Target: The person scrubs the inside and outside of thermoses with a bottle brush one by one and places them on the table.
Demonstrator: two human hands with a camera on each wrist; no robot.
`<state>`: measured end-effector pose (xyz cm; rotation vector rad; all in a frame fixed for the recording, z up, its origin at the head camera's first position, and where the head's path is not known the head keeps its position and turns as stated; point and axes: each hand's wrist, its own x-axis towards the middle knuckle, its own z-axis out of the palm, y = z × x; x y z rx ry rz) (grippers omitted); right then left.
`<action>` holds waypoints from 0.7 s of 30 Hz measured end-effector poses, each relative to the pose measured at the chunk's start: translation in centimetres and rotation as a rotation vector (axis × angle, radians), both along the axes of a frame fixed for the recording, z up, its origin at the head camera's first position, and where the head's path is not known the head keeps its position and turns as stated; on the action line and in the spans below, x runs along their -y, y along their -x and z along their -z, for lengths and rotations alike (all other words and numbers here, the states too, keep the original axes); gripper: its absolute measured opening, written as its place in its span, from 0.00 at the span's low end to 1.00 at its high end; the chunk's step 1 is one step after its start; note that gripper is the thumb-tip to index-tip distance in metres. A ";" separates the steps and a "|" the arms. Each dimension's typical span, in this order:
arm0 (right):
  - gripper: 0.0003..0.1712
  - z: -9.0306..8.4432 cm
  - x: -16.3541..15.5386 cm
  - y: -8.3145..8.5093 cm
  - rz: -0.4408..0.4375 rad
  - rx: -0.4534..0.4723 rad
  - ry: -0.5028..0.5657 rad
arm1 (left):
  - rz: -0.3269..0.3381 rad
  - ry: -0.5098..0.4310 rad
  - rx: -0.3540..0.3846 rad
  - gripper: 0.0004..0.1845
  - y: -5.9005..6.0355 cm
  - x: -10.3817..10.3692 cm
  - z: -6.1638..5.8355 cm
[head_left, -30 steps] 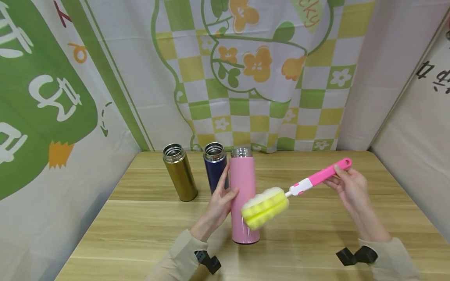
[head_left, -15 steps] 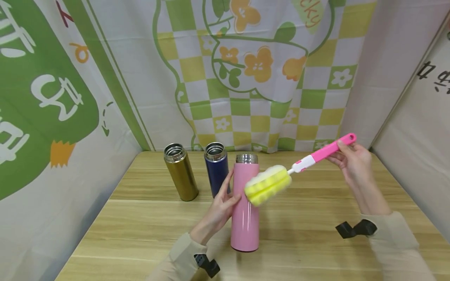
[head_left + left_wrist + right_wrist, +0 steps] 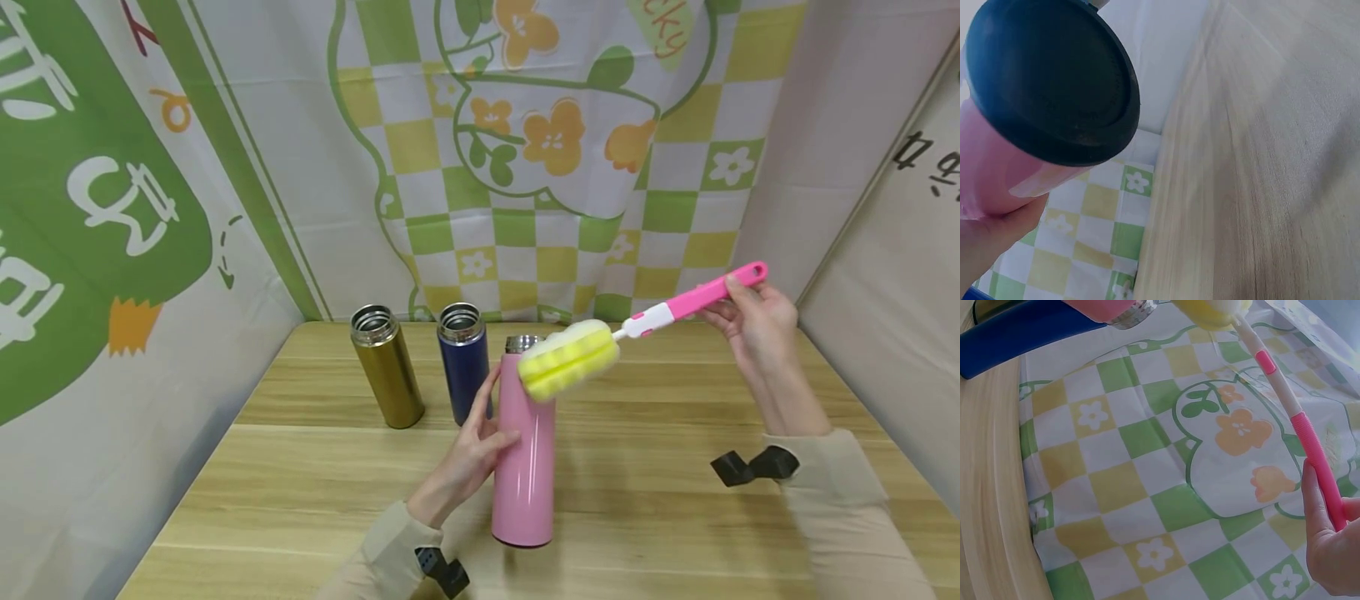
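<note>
In the head view my left hand (image 3: 467, 462) grips the side of a pink thermos bottle (image 3: 525, 475), thumb across its front. The bottle is held roughly upright without a lid, and the left wrist view looks onto its dark base (image 3: 1054, 81), raised off the table. My right hand (image 3: 765, 337) pinches the pink handle of a bottle brush (image 3: 701, 298) near its end. Its yellow and white sponge head (image 3: 570, 362) points left and overlaps the bottle's upper body and part of its steel neck (image 3: 519, 343).
Behind the left hand stand two lidless thermos bottles, a gold one (image 3: 390, 371) and a dark blue one (image 3: 462, 367). They are upright on the wooden table (image 3: 300, 492). A patterned cloth (image 3: 540, 167) hangs along the table's far edge, with more printed cloth at both sides.
My right hand has risen with the brush, bringing the sponge from the pink bottle's lower body up to near its neck. The left hand has drawn the bottle slightly closer to me.
</note>
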<state>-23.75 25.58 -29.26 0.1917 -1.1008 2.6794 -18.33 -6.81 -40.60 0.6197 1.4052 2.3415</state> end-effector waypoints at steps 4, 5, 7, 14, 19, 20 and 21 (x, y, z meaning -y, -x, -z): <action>0.13 -0.1 0.0 -0.1 0.033 0.028 0.002 | -0.041 0.032 0.019 0.53 0.0 -0.2 0.0; 0.13 -0.1 0.0 -0.1 0.035 0.032 0.005 | -0.056 0.038 0.026 0.53 0.0 -0.2 0.0; 0.13 -0.1 -0.1 -0.2 0.029 0.042 0.016 | -0.089 0.047 0.040 0.51 -0.1 -0.3 -0.1; 0.09 0.2 -1.0 -0.3 -0.001 0.020 0.114 | -0.134 0.081 0.028 0.44 -0.2 -0.2 -0.3; 0.08 0.5 -1.4 -0.4 -0.015 0.018 0.141 | -0.160 0.172 0.014 0.40 0.0 0.3 -0.3; 0.07 0.5 -1.5 -0.4 -0.020 0.023 0.152 | -0.159 0.185 0.015 0.39 0.0 0.3 -0.3; 0.07 0.5 -1.5 -0.4 -0.021 0.025 0.158 | -0.158 0.189 0.018 0.38 0.0 0.4 -0.2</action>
